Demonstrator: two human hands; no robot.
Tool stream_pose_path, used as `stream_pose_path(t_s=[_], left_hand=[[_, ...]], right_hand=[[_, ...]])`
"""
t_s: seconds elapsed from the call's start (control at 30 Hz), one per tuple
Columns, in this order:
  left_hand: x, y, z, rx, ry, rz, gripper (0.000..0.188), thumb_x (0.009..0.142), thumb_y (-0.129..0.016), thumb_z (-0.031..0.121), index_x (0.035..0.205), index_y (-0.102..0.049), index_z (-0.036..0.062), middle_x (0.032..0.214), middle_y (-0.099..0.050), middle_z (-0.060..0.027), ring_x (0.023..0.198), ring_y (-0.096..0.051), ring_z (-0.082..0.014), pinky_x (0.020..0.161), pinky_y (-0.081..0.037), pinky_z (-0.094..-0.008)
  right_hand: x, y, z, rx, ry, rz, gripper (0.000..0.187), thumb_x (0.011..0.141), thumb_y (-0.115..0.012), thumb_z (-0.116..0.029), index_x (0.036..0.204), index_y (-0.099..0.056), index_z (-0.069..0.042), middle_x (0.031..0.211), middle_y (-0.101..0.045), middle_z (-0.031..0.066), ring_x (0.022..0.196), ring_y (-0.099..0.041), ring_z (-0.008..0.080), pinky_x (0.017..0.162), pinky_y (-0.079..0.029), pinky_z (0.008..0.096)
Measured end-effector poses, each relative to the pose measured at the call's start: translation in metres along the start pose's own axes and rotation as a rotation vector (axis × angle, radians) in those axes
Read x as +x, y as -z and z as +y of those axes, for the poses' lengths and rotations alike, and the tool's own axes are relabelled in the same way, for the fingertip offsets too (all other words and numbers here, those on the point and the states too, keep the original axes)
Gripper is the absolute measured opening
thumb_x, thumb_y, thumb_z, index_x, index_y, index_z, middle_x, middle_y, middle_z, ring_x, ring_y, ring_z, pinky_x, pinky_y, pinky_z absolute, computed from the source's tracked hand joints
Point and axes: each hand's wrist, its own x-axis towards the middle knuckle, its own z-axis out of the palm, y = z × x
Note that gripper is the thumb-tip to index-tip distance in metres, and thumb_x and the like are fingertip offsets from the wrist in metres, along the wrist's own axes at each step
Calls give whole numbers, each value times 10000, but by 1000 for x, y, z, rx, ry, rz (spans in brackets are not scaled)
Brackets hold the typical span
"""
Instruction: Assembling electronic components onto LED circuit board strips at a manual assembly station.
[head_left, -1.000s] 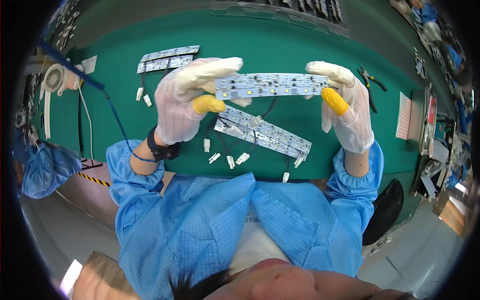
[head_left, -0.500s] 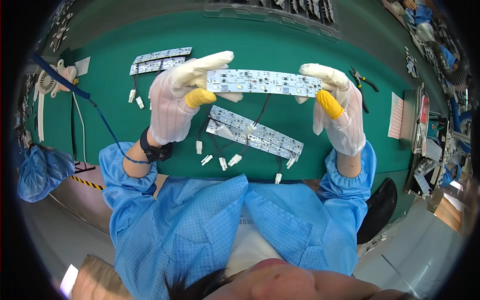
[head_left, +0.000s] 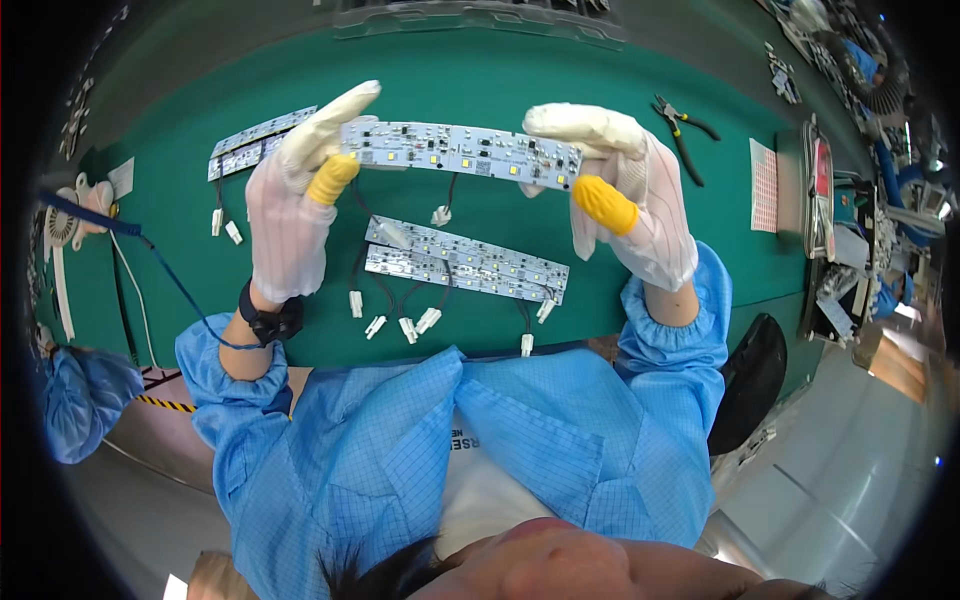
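Between my two gloved hands I hold a long white LED circuit board (head_left: 460, 150) above the green mat, its component side facing me. My left hand (head_left: 305, 195) grips its left end, with a yellow finger cot on the thumb. At the right end, my right hand (head_left: 630, 185) pinches the board the same way. Dark wires and a white connector hang below it. Nearer to me, a pair of similar LED boards (head_left: 470, 262) lies slanted on the mat, with several white connectors (head_left: 408, 328) on wires along their near side.
More LED boards (head_left: 250, 145) lie at the left behind my left hand. Yellow-and-black pliers (head_left: 682, 135) rest at the right, near a printed sheet (head_left: 764, 185). A clear plastic tray (head_left: 480, 22) stands at the far edge. A small fan (head_left: 75, 215) is at the far left.
The held board has gone from nearly level to sloping down toward the right. The whole view has shifted, with mat items appearing further left. Both hands keep their grip.
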Motion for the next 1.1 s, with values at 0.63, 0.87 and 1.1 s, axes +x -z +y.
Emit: stream_pose_path(t_s=[0.63,0.87,1.1], left_hand=[[-4,11,2,-49,37,-186,598,927,-514,517,1173,-607,-20,997,-698,-107,848,-661,-143,800,-497,-258],[-1,3,2,25,163,-167,463,945,-503,463,1147,-646,71,858,-728,-46,768,-634,-105,696,-481,-255],[2,-2,2,3,92,-85,371,956,-487,331,1164,-623,55,961,-714,-82,801,-625,-150,754,-471,-285]], right_hand=[[-5,7,17,36,-249,87,498,929,-561,-441,1062,-577,39,677,-651,102,403,-540,103,382,-382,183],[-4,6,18,129,-276,96,473,927,-565,-401,1076,-558,49,682,-657,109,450,-594,131,394,-411,188],[-6,9,24,248,-153,11,476,918,-582,-361,1099,-527,76,756,-665,137,497,-628,153,440,-495,198]])
